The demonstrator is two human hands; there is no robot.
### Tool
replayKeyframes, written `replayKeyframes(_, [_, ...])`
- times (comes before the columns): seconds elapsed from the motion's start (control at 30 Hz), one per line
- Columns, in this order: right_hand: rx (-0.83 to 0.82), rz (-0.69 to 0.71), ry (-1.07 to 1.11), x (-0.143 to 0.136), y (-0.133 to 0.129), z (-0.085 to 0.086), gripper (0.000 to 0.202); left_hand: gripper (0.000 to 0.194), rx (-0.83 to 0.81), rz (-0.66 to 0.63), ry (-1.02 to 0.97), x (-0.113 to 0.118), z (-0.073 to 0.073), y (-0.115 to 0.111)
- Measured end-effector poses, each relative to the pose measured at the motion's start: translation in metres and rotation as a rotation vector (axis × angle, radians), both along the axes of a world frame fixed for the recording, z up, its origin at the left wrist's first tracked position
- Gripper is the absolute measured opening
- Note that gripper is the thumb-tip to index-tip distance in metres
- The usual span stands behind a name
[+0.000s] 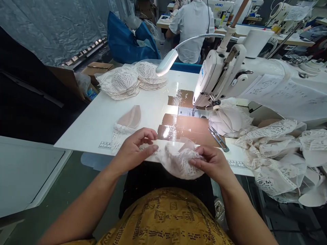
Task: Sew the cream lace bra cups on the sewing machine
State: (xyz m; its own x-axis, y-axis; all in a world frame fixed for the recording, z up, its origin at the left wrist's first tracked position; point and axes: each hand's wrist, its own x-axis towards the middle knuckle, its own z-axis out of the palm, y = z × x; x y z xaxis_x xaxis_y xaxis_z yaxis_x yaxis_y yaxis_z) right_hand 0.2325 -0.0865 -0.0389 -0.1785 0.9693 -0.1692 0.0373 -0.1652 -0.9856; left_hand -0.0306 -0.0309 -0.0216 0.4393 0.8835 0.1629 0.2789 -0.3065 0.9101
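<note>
Pinched between the thumb and fingers of my right hand (pixel 211 161) is a white lace bra cup (pixel 182 163), which hangs over the table's front edge. To its left, my left hand (pixel 136 148) is held with thumb and fingers apart and nothing between them. Beside that hand lies another lace piece (pixel 119 134), partly covered by it, with a beige cup piece (pixel 130 116) at its top. A pair of metal thread snips (pixel 219 139) rests on the table right of the brown tape strips (pixel 186 124).
A sewing machine (pixel 230 73) with a bendy lamp (pixel 167 62) stands at the right. Stacked lace cups (pixel 122 81) sit at the table's back left. More lace pieces (pixel 281 160) pile up and hang over the right side. A person in white (pixel 194 29) sits beyond.
</note>
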Motion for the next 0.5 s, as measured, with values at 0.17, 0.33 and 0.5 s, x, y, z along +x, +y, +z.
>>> replayKeyframes(0.17, [0.034, 0.076, -0.049, -0.017, -0.002, 0.006, 0.018, 0.051, 0.267, -0.186, 0.15, 0.02, 0.009, -0.017])
replayKeyframes(0.33, [0.079, 0.131, -0.108, -0.017, -0.006, 0.007, 0.017, 0.008, 0.051, -0.281, 0.098, 0.03, 0.007, -0.016])
replayKeyframes(0.5, [0.092, 0.119, -0.111, -0.017, -0.008, 0.006, 0.016, 0.043, -0.172, -0.238, 0.017, 0.031, 0.002, -0.011])
